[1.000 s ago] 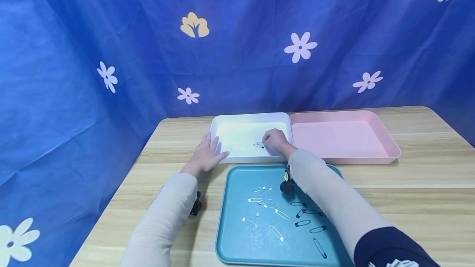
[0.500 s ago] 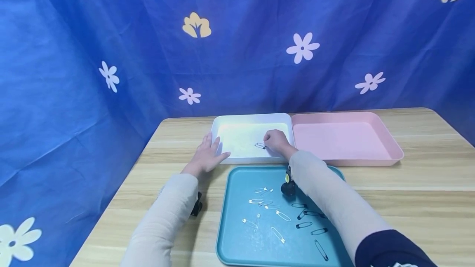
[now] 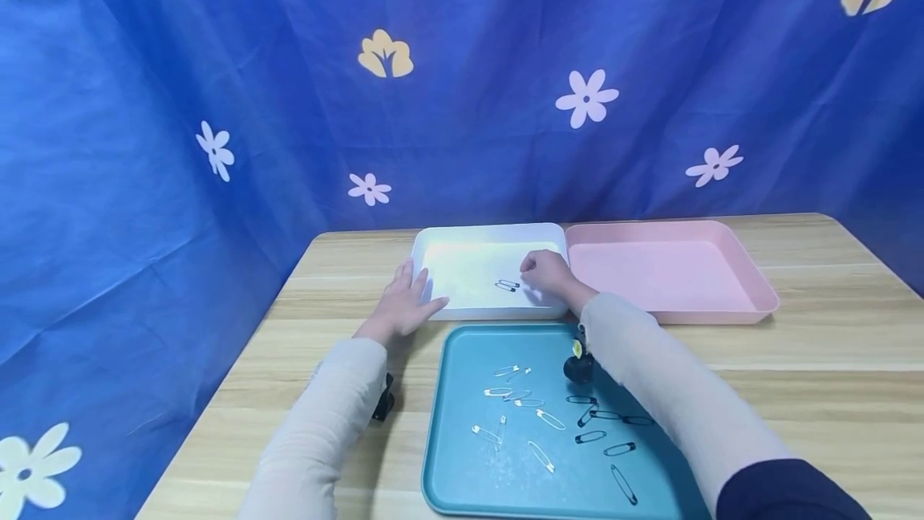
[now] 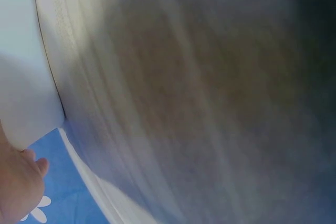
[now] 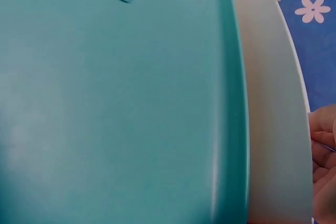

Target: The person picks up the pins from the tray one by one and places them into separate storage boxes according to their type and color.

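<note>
Two black safety pins [image 3: 508,285] lie side by side inside the white tray [image 3: 462,314]. Just to their right is my right hand [image 3: 550,272], over the tray's right part with its fingers loosely bent and nothing seen between them. In the right wrist view that hand [image 5: 325,156] shows partly, past the white tray's side wall. My left hand [image 3: 401,303] rests at the white tray's left front corner, its fingers spread and straight. The left wrist view catches only part of this hand [image 4: 21,187] at the tray's corner.
A teal tray [image 3: 451,504] in front holds several silver safety pins [image 3: 550,420] on its left and middle, and several black ones [image 3: 619,449] on its right. Against the white tray's right side stands a pink tray [image 3: 667,271]. A blue flowered curtain [image 3: 462,127] hangs behind the table.
My right hand has let go of a black safety pin and drawn slightly to the right, so both pins in the white tray show whole. The left hand has stayed in place.
</note>
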Demonstrator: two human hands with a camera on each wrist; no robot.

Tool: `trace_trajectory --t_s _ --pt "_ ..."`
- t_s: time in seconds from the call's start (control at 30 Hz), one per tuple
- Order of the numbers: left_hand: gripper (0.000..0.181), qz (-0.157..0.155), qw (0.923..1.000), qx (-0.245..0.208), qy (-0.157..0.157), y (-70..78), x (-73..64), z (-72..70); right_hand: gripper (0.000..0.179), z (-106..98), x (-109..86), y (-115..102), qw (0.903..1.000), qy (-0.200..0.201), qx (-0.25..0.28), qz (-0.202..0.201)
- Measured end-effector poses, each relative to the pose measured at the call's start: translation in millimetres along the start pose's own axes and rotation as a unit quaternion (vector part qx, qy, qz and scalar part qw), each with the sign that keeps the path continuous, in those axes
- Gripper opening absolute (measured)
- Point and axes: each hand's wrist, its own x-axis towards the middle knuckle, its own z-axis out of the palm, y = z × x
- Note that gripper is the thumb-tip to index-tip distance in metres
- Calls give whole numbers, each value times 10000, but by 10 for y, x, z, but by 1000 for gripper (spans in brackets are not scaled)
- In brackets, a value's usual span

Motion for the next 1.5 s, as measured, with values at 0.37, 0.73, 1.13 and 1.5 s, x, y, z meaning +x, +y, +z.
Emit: trace_trajectory --t_s 0.37,0.73,1.13,1.5 --pt "78 -5 10000 56 5 -52 -2 37 10 -22 -193 -38 9990 -118 431 -20" --pt "77 -5 10000 39 -52 -55 19 78 13 -103 -473 -144 9980 -281 456 -344" --pt "78 61 10000 62 -4 -47 46 74 14 -290 -794 -78 9969 -443 399 -522" --pt "78 89 9999 99 1 -36 50 25 17 -380 -1074 98 9925 -933 560 -562"
